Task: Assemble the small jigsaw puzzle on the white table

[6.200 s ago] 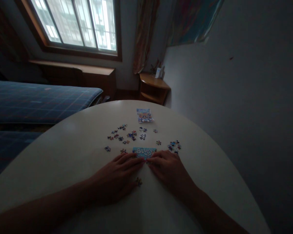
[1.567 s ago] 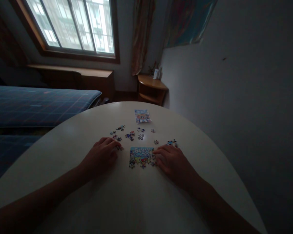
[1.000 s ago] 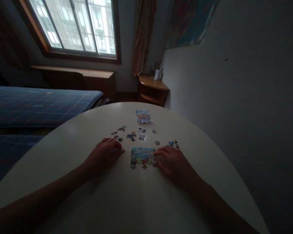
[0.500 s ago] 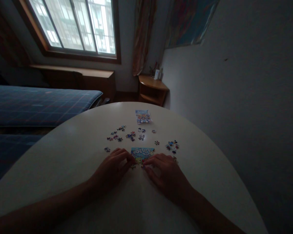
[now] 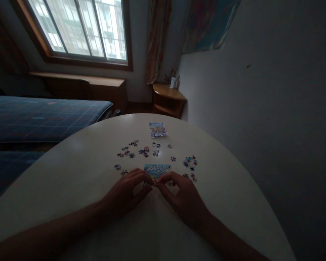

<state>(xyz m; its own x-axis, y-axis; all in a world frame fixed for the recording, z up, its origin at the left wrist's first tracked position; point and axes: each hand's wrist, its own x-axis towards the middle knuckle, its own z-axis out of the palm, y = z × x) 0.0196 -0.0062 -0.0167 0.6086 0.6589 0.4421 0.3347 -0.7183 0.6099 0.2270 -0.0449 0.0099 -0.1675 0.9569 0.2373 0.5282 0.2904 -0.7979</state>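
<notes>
A partly joined jigsaw puzzle [image 5: 157, 169] with a light blue top and white lettering lies flat on the table in front of me. Both hands meet at its lower edge and cover most of its lower rows. My left hand [image 5: 130, 186] is closed in a pinch, and my right hand [image 5: 180, 190] pinches from the other side. Between their fingertips a small jigsaw piece [image 5: 154, 181] partly shows; its picture is too dark to make out. Loose pieces lie beside each hand, such as one piece [image 5: 124, 173] left of my left hand and another [image 5: 193, 177] right of my right hand.
Several loose pieces [image 5: 144, 151] are scattered beyond the puzzle, and a small cluster [image 5: 190, 160] lies to the right. A printed packet [image 5: 158, 129] is farther back on the round white table [image 5: 97, 159]. A plaid mattress [image 5: 43, 117] stands at the left, a wall at the right.
My left hand has come right from the loose pieces to the puzzle's lower edge. My right hand has shifted from the puzzle's right side to meet it, uncovering pieces at the right.
</notes>
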